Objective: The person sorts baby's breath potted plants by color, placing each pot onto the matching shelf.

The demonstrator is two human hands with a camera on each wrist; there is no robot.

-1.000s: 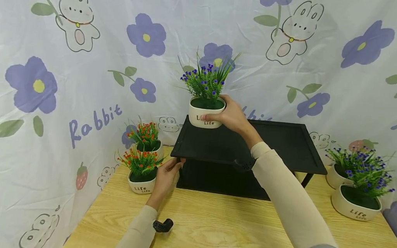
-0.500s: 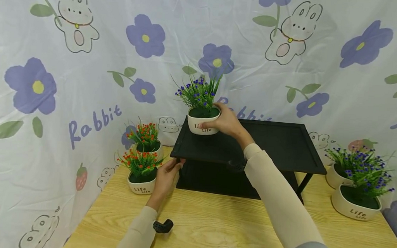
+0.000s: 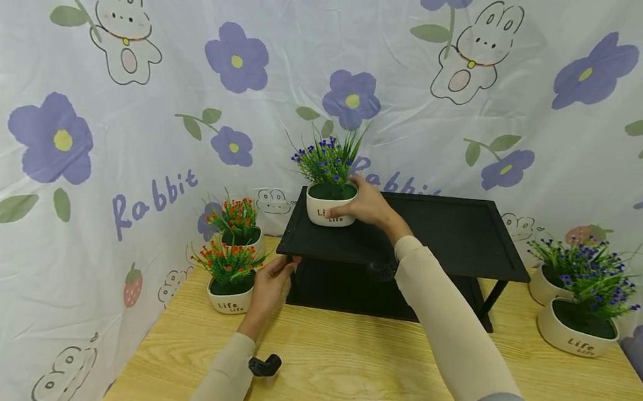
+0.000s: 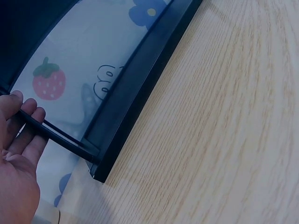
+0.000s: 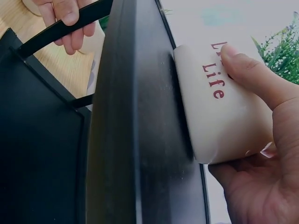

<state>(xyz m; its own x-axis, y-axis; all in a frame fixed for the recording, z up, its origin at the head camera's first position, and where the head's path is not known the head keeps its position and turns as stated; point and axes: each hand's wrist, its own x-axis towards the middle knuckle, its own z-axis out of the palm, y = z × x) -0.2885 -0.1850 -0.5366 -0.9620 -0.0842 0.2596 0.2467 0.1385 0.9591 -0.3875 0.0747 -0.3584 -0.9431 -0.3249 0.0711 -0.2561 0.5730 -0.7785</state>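
My right hand (image 3: 374, 205) grips a white oval flowerpot (image 3: 326, 212) of artificial purple flowers, lettered "Life". Its thumb lies across the front, and the other fingers are round the end and back, partly hidden. The pot is upright, its base right at the upper board of a black two-tier shelf (image 3: 438, 228), near the left end. In the right wrist view the bottom of the flowerpot (image 5: 201, 126) lies along that board. My left hand (image 3: 268, 287) holds the shelf's front left leg (image 4: 58, 137) between thumb and fingers, under the upper board.
Two pots of orange flowers (image 3: 228, 304) stand left of the shelf, close to my left hand. To the right are two pots of purple flowers (image 3: 574, 340). Everything stands on a wooden table (image 3: 342, 366) before a printed cloth backdrop (image 3: 291, 9).
My right hand has lowered the flowerpot from above the shelf down to its upper board, then shifted it slightly right and nearer the front. My left hand has stayed on the leg.
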